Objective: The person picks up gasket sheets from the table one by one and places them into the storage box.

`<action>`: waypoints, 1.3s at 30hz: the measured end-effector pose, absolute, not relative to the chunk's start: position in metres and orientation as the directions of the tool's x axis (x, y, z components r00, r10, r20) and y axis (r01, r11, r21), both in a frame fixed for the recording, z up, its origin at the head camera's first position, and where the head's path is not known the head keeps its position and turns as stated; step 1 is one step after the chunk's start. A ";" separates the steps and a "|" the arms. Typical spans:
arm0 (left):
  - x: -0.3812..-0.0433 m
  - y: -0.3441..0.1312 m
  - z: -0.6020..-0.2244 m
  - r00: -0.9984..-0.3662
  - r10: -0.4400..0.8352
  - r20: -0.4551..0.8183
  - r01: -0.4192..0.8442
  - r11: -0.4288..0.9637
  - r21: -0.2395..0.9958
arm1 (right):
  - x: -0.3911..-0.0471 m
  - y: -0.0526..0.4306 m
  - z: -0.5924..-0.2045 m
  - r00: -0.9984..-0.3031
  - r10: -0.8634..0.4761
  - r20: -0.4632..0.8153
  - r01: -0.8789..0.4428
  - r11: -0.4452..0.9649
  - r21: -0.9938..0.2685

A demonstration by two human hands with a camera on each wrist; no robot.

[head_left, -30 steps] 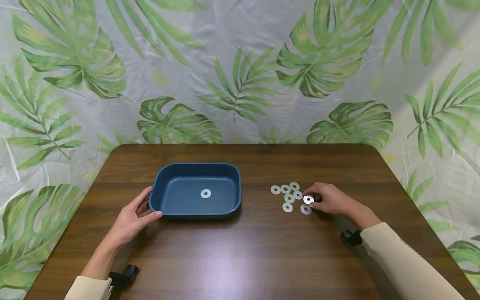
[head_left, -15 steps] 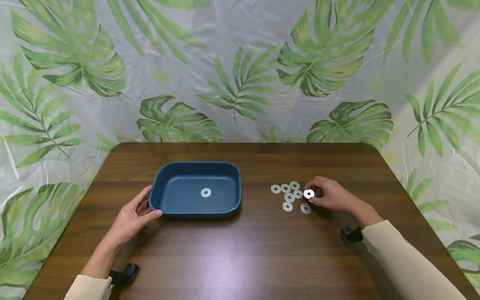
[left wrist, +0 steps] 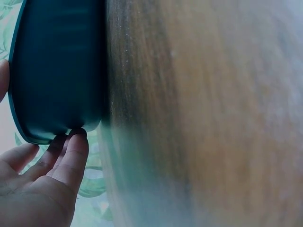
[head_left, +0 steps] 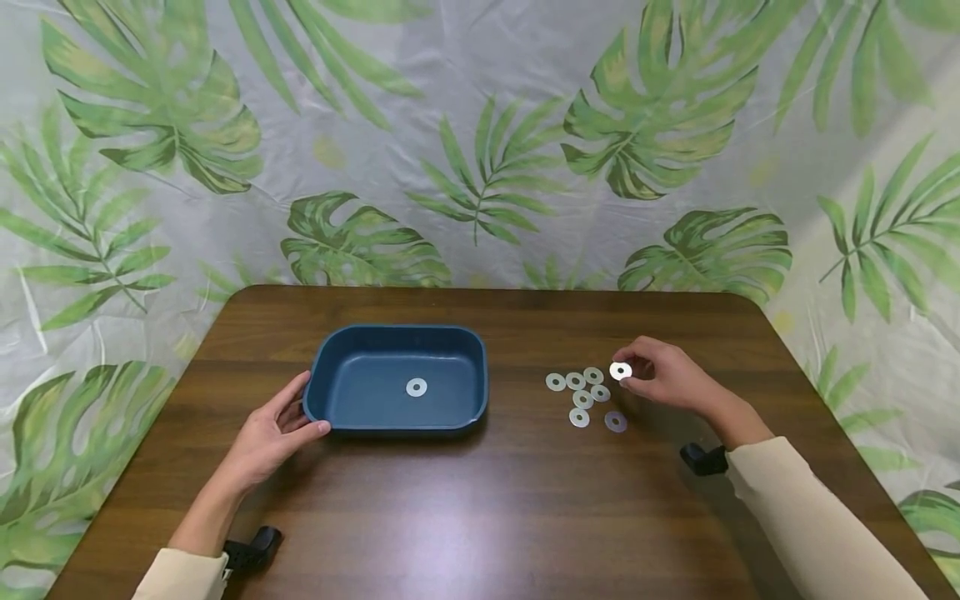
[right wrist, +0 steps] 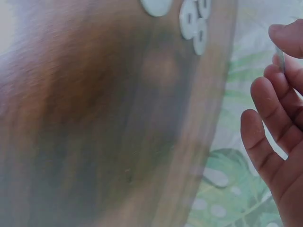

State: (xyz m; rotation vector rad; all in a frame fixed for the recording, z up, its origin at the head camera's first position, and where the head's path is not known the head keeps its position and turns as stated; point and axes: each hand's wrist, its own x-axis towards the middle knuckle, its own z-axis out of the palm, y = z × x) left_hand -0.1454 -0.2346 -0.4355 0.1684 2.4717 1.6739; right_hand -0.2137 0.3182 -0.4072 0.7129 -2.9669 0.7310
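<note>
The raised washer [head_left: 614, 372] is pinched between the thumb and fingers of the right hand [head_left: 670, 379], above the counter [head_left: 450, 525] and just beyond seven loose washers [head_left: 588, 403] lying flat. The left hand [head_left: 258, 437] holds the blue tray [head_left: 360, 398] by its left end, thumb and fingers spread around the near corner; one washer [head_left: 409, 390] lies inside.

My head view looked forward and down from above, well back, covering whole table [head_left: 480, 525]. Left wrist view, turned sideways, faced tray [left wrist: 57, 71] close past left hand [left wrist: 47, 187]; head view shared tray. Right wrist view, also sideways, looked close past right hand [head_left: 670, 379], sharing washers [right wrist: 185, 28] with head view.
</note>
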 end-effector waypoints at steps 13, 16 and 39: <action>-0.147 -0.232 -0.436 -0.982 0.178 -0.061 0.012 0.384 0.923 | -0.224 0.295 -0.388 -0.858 -0.484 0.173 -0.506 0.738 -0.447; -0.147 -0.232 -0.436 -0.982 0.178 -0.066 0.008 0.387 0.922 | -0.226 0.287 -0.386 -0.847 -0.498 0.188 -0.525 0.725 -0.446; -0.144 -0.233 -0.435 -0.984 0.174 -0.045 0.021 0.362 0.932 | -0.245 0.220 -0.355 -0.747 -0.651 0.132 -0.634 0.641 -0.432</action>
